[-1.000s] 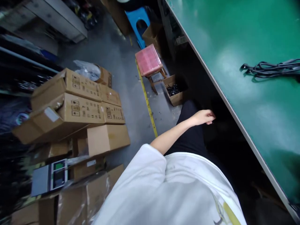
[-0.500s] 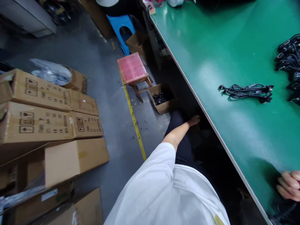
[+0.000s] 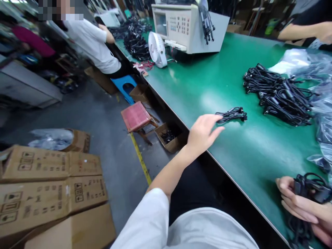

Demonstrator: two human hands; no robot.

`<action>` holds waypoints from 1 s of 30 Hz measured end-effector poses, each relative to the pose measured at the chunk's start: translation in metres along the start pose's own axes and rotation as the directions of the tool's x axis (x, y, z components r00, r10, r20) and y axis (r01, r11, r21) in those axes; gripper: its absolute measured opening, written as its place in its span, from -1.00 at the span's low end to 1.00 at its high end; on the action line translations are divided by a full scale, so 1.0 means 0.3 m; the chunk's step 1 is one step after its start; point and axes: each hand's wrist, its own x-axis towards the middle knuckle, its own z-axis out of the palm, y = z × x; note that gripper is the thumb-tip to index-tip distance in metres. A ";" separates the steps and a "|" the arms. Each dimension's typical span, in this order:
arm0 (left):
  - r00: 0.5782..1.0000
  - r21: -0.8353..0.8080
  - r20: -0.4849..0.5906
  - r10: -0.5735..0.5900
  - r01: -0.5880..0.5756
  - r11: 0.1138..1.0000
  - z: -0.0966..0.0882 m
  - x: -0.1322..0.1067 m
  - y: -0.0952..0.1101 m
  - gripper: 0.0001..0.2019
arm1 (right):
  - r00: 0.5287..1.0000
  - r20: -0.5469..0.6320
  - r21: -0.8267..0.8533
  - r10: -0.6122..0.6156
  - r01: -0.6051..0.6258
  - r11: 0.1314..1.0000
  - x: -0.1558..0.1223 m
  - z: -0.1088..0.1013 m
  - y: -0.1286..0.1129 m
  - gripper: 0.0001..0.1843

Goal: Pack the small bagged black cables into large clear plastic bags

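Black, in a folded bundle on the bench, could spill loose if pinched only by the end nearest the parted, seemingly empty fingers of the left hand, touching or not, cannot tell, with cables clasped in the curled right hand.
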 end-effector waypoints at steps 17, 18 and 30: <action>0.728 -0.408 0.683 -0.060 0.449 0.795 0.040 -0.092 0.512 -0.82 | 0.960 -0.047 0.189 -0.276 0.280 0.941 -0.100 0.110 -0.008 -0.58; 0.731 -0.397 0.678 -0.071 0.446 0.802 0.046 -0.129 0.536 -0.81 | 0.958 -0.048 0.192 -0.282 0.286 0.939 -0.107 0.117 -0.009 -0.56; 0.717 -0.623 0.669 -0.197 0.685 0.378 0.074 -0.252 0.580 -0.63 | 0.957 0.039 0.167 -0.288 0.278 0.946 -0.135 0.110 -0.003 -0.72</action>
